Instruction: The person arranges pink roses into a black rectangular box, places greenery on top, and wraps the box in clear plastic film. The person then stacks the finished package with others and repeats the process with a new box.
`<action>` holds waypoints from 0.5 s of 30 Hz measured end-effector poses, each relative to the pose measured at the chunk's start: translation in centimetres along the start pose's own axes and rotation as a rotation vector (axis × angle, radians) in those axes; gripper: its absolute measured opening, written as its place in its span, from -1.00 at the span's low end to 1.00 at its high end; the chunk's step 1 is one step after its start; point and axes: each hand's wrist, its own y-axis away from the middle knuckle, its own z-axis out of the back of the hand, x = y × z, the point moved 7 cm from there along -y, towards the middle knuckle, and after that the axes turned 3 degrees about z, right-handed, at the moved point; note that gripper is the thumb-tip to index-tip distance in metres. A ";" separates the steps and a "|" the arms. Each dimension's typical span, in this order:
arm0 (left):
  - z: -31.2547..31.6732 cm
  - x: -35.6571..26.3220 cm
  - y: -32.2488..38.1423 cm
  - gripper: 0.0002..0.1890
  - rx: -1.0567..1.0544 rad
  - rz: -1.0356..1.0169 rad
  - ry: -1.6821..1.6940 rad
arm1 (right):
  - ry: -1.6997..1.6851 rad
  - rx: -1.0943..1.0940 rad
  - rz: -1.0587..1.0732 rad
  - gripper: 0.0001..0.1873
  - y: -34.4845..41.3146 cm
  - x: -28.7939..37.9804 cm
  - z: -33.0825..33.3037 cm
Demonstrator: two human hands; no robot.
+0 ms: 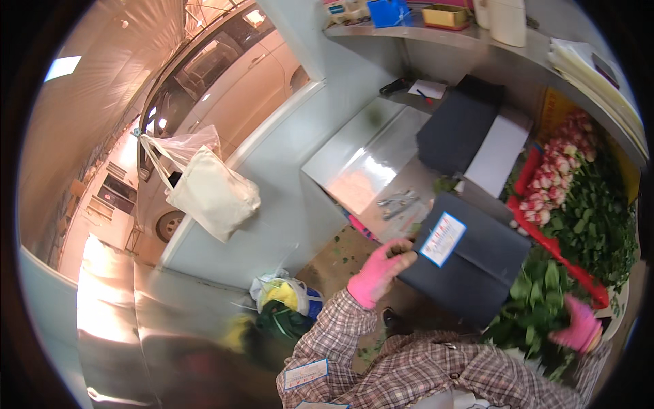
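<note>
My left hand (379, 272), in a pink glove with bare fingertips, holds the left edge of a dark wrapping sheet (475, 250) that bears a blue-edged label (443, 239) with writing. My right hand (577, 326), also gloved in pink, is at the right beside green leafy stems (539, 296); the fingers look apart, and whether they touch the leaves is unclear. The leafy bunch lies against the right edge of the dark sheet. Pink-and-white roses (552, 176) with green foliage lie at the right behind a red bar (554, 245).
A metal worktable (352, 163) carries dark sheets (460, 122), white paper (495, 153) and metal tools (397, 203). Above runs a shelf (449, 38) with containers. A cloth bag (212, 191) hangs on the left partition; filled bags (286, 301) lie on the floor.
</note>
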 end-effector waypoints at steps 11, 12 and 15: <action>24.0 -6.5 -16.5 -0.65 0.007 -0.037 0.268 | 0.200 -0.119 -0.049 -0.50 -26.5 15.8 -2.6; 25.4 -6.6 -20.0 -0.65 0.054 -0.091 0.199 | 0.226 -0.161 -0.052 -0.52 -28.3 15.7 -2.9; 29.0 -7.1 -27.2 -0.67 0.097 0.047 0.260 | 0.152 -0.258 -0.072 -0.57 -34.3 16.0 -5.0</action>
